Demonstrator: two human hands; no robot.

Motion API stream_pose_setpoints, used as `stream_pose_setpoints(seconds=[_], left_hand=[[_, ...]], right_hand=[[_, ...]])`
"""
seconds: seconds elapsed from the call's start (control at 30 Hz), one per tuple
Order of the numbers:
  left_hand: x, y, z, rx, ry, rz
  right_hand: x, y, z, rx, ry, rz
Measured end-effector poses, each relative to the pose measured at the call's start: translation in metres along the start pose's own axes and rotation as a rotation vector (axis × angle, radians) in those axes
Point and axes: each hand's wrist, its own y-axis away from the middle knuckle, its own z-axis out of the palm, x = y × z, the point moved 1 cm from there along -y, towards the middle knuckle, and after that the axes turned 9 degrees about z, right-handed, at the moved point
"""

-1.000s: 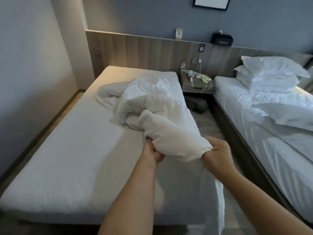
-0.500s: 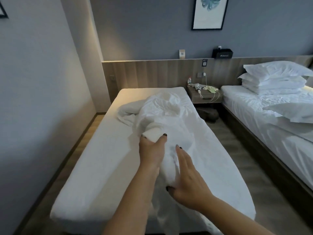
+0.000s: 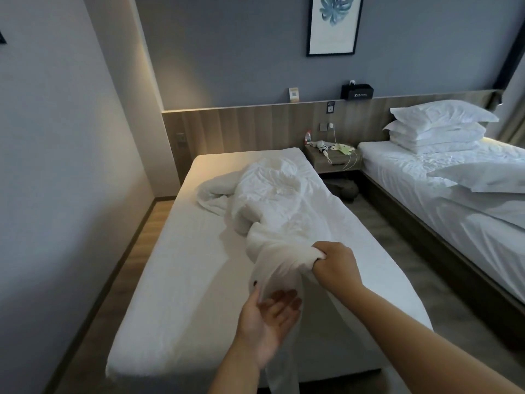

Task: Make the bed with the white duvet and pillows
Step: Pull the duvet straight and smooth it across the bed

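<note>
Head view: right hand (image 3: 335, 265) grip bunches duvet (image 3: 272, 206) end; left hand (image 3: 267, 319) open, palm up under hanging fabric.

Bed (image 3: 181, 280), white sheet; crumpled duvet (image 3: 272, 200) lies on top.

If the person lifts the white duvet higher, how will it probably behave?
Likely floppy: the duvet lies crumpled on the bed and sags below the right hand. Probably light, since one gripping hand lifts its end. It may slide through the left hand.
</note>
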Motion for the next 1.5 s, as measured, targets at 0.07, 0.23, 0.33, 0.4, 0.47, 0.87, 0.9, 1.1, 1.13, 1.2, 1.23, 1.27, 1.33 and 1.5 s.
stream_pose_setpoints(seconds=[0.07, 0.23, 0.33, 0.4, 0.47, 0.87, 0.9, 1.1, 1.13, 1.2, 1.23, 1.27, 1.33, 1.5], left_hand=[[-0.018, -0.010, -0.006, -0.010, 0.208, -0.105], [-0.058, -0.038, 0.002, 0.130, 0.401, -0.012], [-0.041, -0.068, 0.001, 0.238, 0.296, 0.173], [-0.011, -0.096, 0.001, 0.298, 0.116, 0.276], [0.018, -0.121, 0.008, 0.421, -0.132, 0.383], [-0.058, -0.075, 0.060, -0.184, -2.040, 0.718], [-0.073, -0.073, 0.057, -0.257, -2.213, 0.675], [-0.123, -0.079, 0.033, -0.380, -2.483, 0.609], [-0.127, -0.078, 0.026, -0.384, -2.466, 0.666], [-0.138, -0.080, 0.012, -0.458, -2.425, 0.721], [-0.145, -0.083, 0.004, -0.504, -2.425, 0.706], [-0.150, -0.083, -0.003, -0.515, -2.410, 0.655], [-0.159, -0.079, -0.015, -0.437, -2.333, 0.690], [-0.151, -0.052, -0.029, -0.241, -1.754, 0.922]], right_hand=[[0.002, -0.002, -0.005, 0.010, -0.025, 0.022], [0.014, -0.006, -0.024, -0.053, 0.002, -0.019], [0.034, -0.005, -0.044, -0.128, 0.098, -0.040], [0.052, -0.001, -0.055, -0.197, 0.190, -0.057], [0.074, 0.002, -0.059, -0.267, 0.260, -0.069], [0.101, -0.075, -0.066, -0.508, -0.079, 0.312], [0.091, -0.079, -0.057, -0.502, -0.089, 0.300], [0.083, -0.066, 0.044, -0.779, 0.375, 0.106], [0.089, -0.064, 0.057, -0.818, 0.455, 0.103], [0.101, -0.065, 0.076, -0.838, 0.612, 0.060], [0.106, -0.066, 0.082, -0.811, 0.657, 0.022], [0.111, -0.068, 0.087, -0.774, 0.678, -0.008], [0.119, -0.071, 0.092, -0.722, 0.654, -0.014], [0.123, -0.071, 0.067, -0.612, 0.214, 0.108]])
